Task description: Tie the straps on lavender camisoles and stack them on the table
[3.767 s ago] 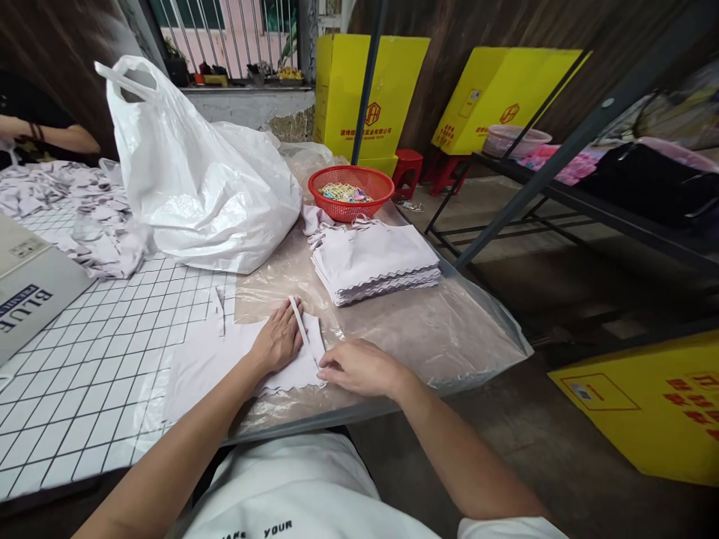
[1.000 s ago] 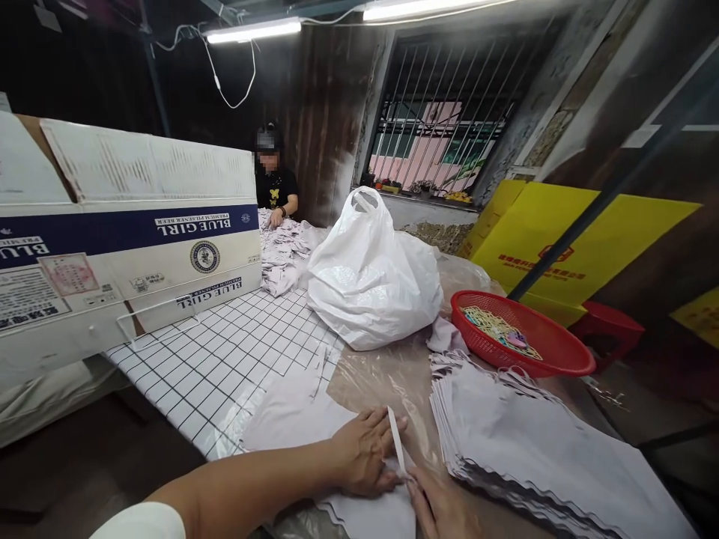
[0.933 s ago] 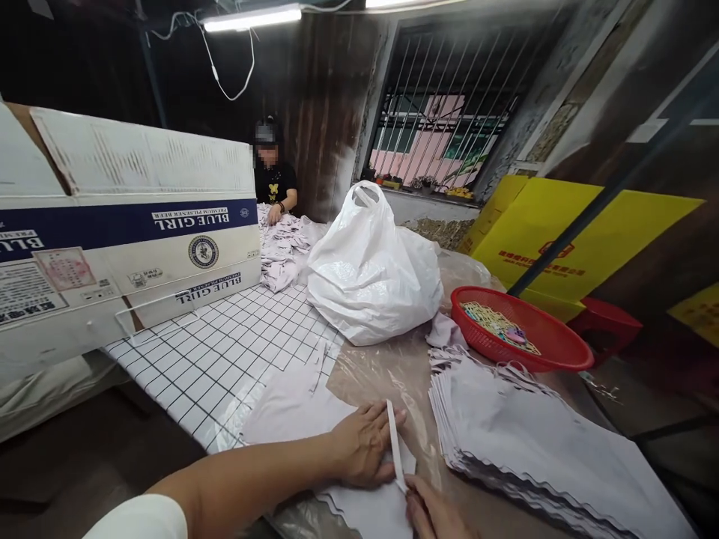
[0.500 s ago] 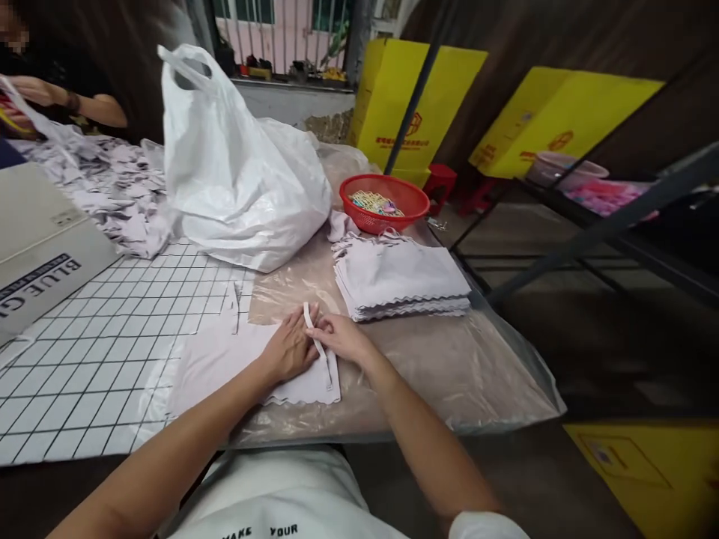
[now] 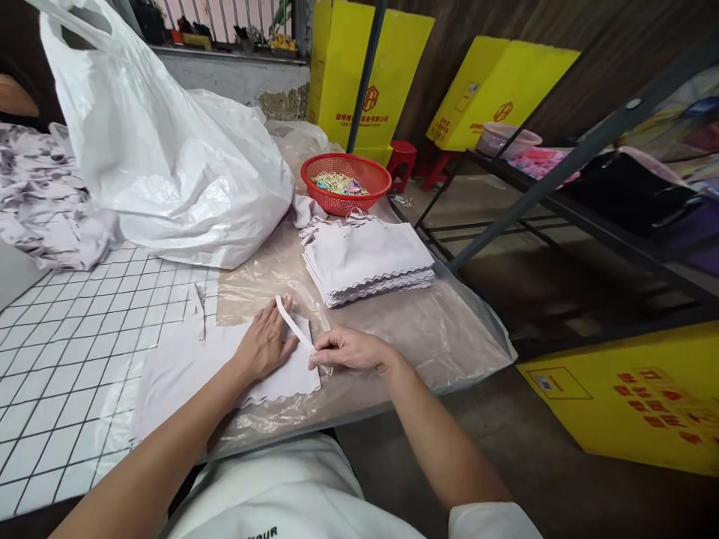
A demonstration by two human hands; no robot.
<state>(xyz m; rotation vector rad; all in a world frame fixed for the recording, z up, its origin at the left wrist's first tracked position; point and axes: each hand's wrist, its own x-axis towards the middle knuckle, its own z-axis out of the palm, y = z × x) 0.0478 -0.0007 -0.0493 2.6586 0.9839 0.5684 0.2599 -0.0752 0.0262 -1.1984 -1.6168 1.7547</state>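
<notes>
A pale lilac fabric piece [image 5: 183, 367] with a wavy near edge lies flat on the table. On its right part rests my left hand [image 5: 265, 342], palm down with fingers stretched out, open. My right hand [image 5: 351, 349] is closed in a pinch on a narrow white strap [image 5: 295, 327] at the fabric's right edge. The strap runs slantwise from those fingertips up to my left fingertips. Beyond my hands sits a stack of similar fabric pieces [image 5: 374, 258] with wavy edges.
Behind the stack stands a red plastic basket [image 5: 345, 203] of small coloured items. A large white plastic bag [image 5: 185, 180] fills the back left, beside heaped fabric [image 5: 50, 202]. A dark metal rack [image 5: 528, 187] stands on the right, with yellow cartons [image 5: 634, 397] nearby.
My right hand has moved toward me and to the right of my left hand, drawing the strap's lower end along. My view has turned rightward.
</notes>
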